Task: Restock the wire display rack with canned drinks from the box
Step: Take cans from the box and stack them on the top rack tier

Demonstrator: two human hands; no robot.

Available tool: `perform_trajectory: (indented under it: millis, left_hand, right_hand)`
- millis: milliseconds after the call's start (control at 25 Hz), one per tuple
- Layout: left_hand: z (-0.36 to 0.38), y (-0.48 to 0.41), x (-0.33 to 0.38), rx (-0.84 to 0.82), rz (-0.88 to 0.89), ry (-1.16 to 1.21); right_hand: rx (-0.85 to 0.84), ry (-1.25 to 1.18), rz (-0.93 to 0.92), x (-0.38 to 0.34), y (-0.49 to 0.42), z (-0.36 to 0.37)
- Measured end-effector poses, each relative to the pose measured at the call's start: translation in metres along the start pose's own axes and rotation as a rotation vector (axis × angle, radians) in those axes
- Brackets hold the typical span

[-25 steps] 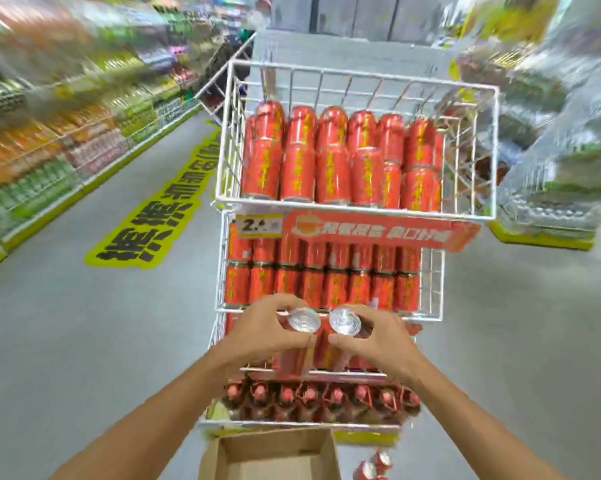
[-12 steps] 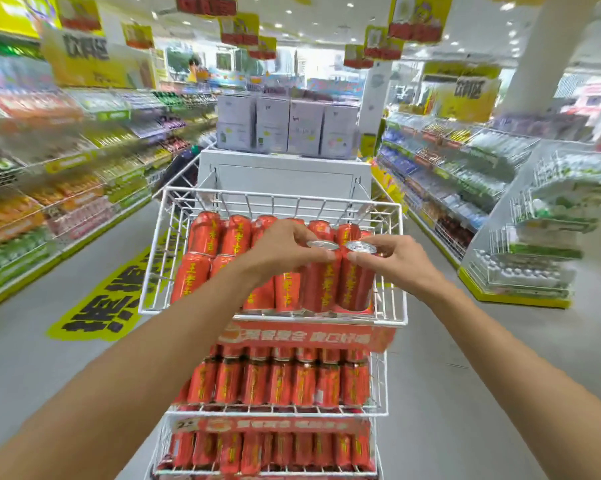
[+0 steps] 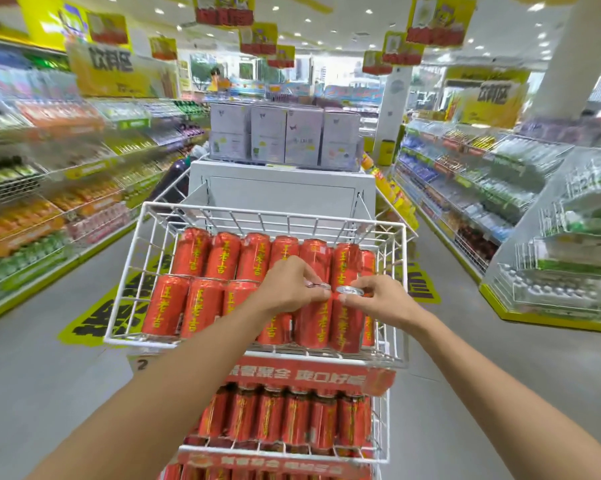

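Note:
The white wire display rack (image 3: 132, 282) stands in front of me, its top basket nearly full of upright red cans with yellow lettering. My left hand (image 3: 288, 285) grips the silver top of one red can (image 3: 313, 327) in the front row. Right beside it, my right hand (image 3: 378, 297) pinches the rim of another red can (image 3: 346, 327). Both cans stand in the front right part of the basket, their bottoms at the basket floor. The box is out of view.
Lower tiers of the rack (image 3: 292, 420) hold more red cans behind red price banners (image 3: 309, 375). Stocked shelves line the aisle at left (image 3: 49, 209) and right (image 3: 482, 188). A white cabinet (image 3: 281, 192) topped with pale cartons stands behind the rack.
Both hands lifted the two cans from the bottom tier up into the top basket and lowered them into the front row; my view rose with them.

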State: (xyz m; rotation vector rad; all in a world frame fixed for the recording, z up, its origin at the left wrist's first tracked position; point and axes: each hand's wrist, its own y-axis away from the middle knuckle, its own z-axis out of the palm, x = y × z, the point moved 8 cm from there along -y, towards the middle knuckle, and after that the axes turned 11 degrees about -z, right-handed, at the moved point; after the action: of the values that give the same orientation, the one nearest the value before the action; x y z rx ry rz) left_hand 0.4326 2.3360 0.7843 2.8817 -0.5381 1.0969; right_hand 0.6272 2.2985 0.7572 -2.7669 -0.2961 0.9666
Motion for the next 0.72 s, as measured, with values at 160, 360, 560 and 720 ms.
perform_trajectory:
  millis: [160, 360, 560, 720]
  left_hand:
    - [0.007, -0.008, -0.003, 0.002, -0.041, -0.107]
    - [0.013, -0.018, -0.007, 0.035, -0.028, -0.241]
    - [0.014, -0.02, -0.002, 0.004, 0.026, -0.265]
    - [0.014, -0.019, -0.002, -0.011, 0.059, -0.275]
  right_hand:
    - [-0.025, 0.094, -0.044, -0.005, -0.001, 0.005]
    - [0.062, 0.024, 0.042, 0.008, -0.001, 0.008]
    - [0.157, 0.009, 0.067, 0.003, -0.001, 0.015]
    - [0.153, 0.045, 0.056, 0.004, -0.004, 0.022]
